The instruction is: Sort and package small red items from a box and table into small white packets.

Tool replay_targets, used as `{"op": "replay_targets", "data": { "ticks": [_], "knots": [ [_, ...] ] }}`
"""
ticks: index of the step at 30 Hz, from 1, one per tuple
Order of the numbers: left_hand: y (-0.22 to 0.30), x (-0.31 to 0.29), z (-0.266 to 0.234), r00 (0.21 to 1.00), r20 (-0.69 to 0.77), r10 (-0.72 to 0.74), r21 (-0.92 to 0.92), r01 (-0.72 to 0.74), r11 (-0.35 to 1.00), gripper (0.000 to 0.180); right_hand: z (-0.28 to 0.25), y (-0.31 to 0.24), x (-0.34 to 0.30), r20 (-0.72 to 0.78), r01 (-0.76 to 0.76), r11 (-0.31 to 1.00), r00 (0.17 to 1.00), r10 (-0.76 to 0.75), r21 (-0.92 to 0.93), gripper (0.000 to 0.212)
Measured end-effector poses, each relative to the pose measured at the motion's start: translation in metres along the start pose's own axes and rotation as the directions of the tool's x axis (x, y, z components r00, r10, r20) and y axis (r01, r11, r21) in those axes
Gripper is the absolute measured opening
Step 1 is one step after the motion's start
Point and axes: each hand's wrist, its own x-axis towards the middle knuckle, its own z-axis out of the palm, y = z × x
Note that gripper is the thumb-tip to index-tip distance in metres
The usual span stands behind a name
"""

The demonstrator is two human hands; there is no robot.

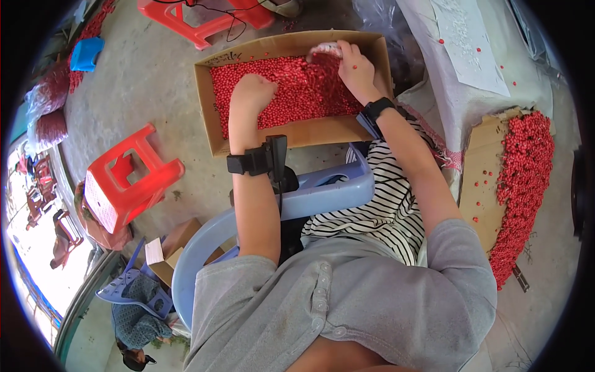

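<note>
A cardboard box (217, 133) full of small round red berries (291, 93) stands in front of me. Near its far right corner my right hand (357, 71) is closed on the edge of a small whitish bowl (327, 48), which is tilted. Below the bowl the berries are smeared by motion. My left hand (253, 94) is closed, low over the berries toward the box's left side. What its fingers hold, if anything, is hidden. Dark straps with devices sit on both wrists.
A red stool (133, 177) lies tipped at the left, another red stool (201, 22) beyond the box. A blue plastic chair arm (328, 198) is beneath my left forearm. Right are a covered table (446, 68) and heaped berry clusters (527, 167). Behind left, another person (136, 316) bends.
</note>
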Motion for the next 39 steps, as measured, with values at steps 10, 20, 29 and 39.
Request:
{"op": "replay_targets", "data": {
  "ticks": [10,20,29,39],
  "knots": [
    [-0.002,-0.003,0.012,0.981,-0.187,0.057,0.131,-0.033,0.991,0.017,0.109,0.011,-0.032,0.762,-0.35,0.897,0.492,0.421,-0.27,0.034],
    [0.011,-0.008,0.005,0.995,-0.098,0.008,0.231,0.015,0.973,0.017,0.062,0.015,-0.019,0.831,-0.599,0.742,0.547,0.103,0.302,0.045],
    [0.008,-0.005,0.004,0.992,-0.009,-0.126,0.434,0.117,0.893,0.017,-0.046,-0.01,-0.001,0.479,-0.518,0.737,0.825,0.298,0.434,0.045],
    [0.002,0.001,0.008,0.996,0.048,-0.074,0.328,0.055,0.943,0.018,-0.08,-0.075,0.003,-0.095,0.187,0.937,0.982,-0.166,0.295,0.043]
  ]
}}
